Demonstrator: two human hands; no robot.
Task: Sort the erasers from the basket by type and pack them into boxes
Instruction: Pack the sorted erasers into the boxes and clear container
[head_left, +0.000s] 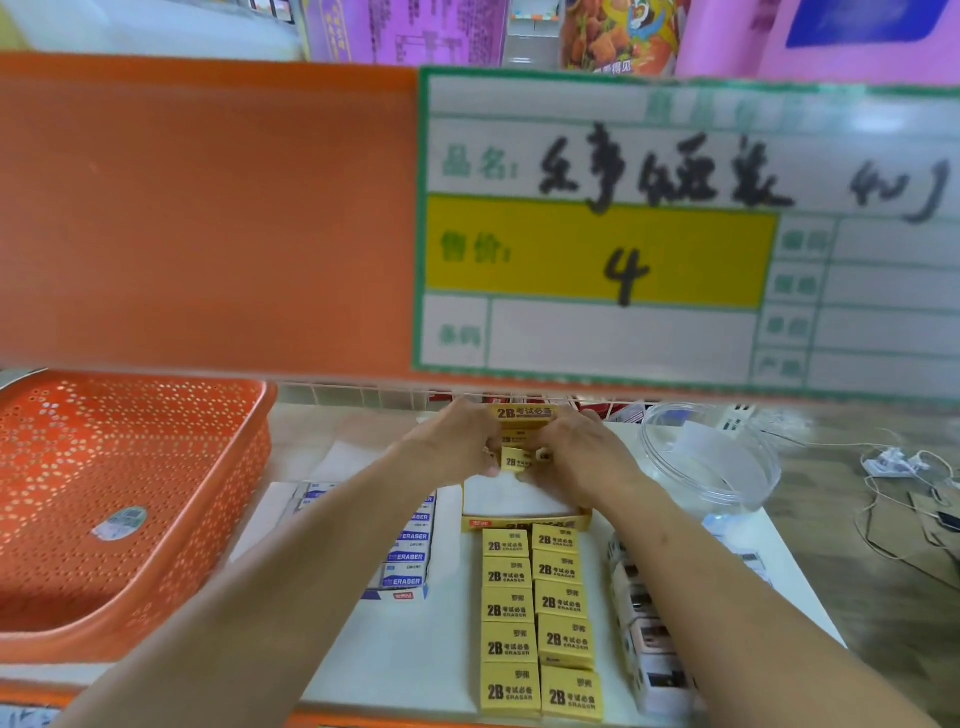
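Pinching one yellow eraser (517, 460) between left hand (457, 441) and right hand (579, 452), fingertips curled onto its short ends, right above the open yellow box (524, 522) at 12 o'clock on the white tabletop (452, 649). Can't tell which hand takes the weight, too blurry in there.

Got two tidy columns of 2B erasers (540, 613) lined up at 6 o'clock of that box, touching side to side. Blue-and-white erasers (410, 545) already boxed at 9 o'clock of those, pinkish erasers (644, 623) in a row at 3 o'clock. Orange basket (130, 493) further out at 9 o'clock, only a sticker showing inside. Clear jar (711, 457) at 2 o'clock, well out of the way.

Handling-wise, guessing feather-light and stiff, little bricks in paper sleeves, so no real crushing worry. Probably slick on the sleeve though, easy to squirt out of an end-to-end pinch. Better to grab across the long sides with thumb and two fingers, then lay flat on the box floor starting from a corner. Worth minding the flipped-up lid at 12 o'clock, looks like thin card, likely to fold if leaned on.
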